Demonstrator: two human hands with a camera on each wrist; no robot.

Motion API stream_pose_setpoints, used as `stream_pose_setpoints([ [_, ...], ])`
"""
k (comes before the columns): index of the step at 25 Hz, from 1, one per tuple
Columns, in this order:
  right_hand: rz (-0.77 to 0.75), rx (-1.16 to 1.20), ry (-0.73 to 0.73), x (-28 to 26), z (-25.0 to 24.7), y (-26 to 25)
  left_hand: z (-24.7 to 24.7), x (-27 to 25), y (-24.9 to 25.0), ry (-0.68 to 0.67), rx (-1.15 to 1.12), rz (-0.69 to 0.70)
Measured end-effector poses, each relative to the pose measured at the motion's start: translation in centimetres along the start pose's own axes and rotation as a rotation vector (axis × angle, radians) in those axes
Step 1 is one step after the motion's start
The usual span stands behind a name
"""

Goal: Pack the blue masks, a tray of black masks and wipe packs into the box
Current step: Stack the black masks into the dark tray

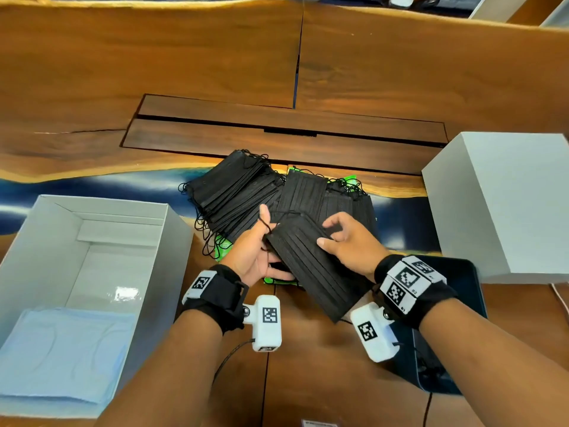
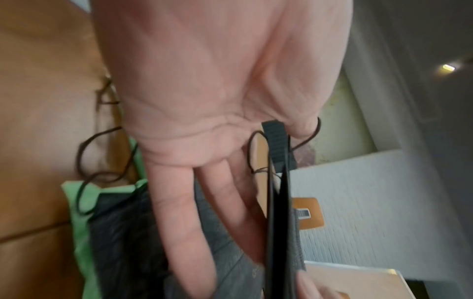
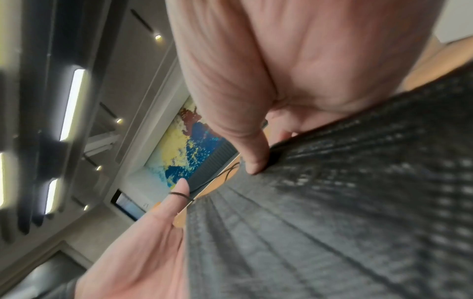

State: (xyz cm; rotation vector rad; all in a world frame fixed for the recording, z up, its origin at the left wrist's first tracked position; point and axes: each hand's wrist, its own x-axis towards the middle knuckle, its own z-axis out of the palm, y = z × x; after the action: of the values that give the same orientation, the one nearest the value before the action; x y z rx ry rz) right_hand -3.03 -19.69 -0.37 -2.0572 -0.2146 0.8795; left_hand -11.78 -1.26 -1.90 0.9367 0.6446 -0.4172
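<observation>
Both hands hold a stack of black masks (image 1: 308,272) tilted above the table's front. My right hand (image 1: 329,232) pinches its upper right part, thumb on the pleated face (image 3: 332,202) and fingers curled over the far edge. My left hand (image 1: 268,241) lies palm up with straight fingers under the stack's left end (image 2: 279,202), and an ear loop (image 3: 179,195) circles its raised thumb. More black masks (image 1: 240,192) lie fanned out behind, on top of green wipe packs (image 1: 223,246). Blue masks (image 1: 61,349) lie in the near end of the open white box (image 1: 172,241) at the left.
A white box lid (image 1: 508,204) stands at the right. A black tray (image 1: 465,282) lies under my right wrist at the table's front right. A dark inset panel (image 1: 277,140) runs across the wooden table behind the masks. Loose ear loops trail from the pile.
</observation>
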Motion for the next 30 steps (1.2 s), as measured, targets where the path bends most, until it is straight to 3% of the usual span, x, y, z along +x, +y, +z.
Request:
stream_pose_setpoints([
  [6, 0.132, 0.145, 0.266, 1.9, 2.7, 0.9, 0.5, 1.6, -1.6, 0.071, -0.155, 0.015],
  [11, 0.163, 0.377, 0.265, 3.2, 4.3, -0.8, 1.4, 3.6, -0.3, 0.243, 0.113, 0.252],
  [16, 0.238, 0.294, 0.508, 6.7, 3.3, -2.0, 1.5, 7.1, 3.2, 0.449, 0.451, 0.381],
  [19, 0.314, 0.173, 0.534, 8.0, 3.0, -2.3, 1.8, 8.8, 4.5, 0.553, 0.650, 0.383],
  [23, 0.304, 0.045, 0.518, 8.6, 3.7, -2.3, 1.5, 10.2, 4.3, 0.614, 0.919, 0.340],
  [28, 0.348, 0.124, 0.522, 9.1, 3.6, -2.4, 1.1, 10.2, 4.1, 0.621, 0.888, 0.291],
  [30, 0.274, 0.125, 0.524, 8.9, 3.4, -2.1, 0.9, 9.8, 4.1, 0.617, 0.825, 0.293],
])
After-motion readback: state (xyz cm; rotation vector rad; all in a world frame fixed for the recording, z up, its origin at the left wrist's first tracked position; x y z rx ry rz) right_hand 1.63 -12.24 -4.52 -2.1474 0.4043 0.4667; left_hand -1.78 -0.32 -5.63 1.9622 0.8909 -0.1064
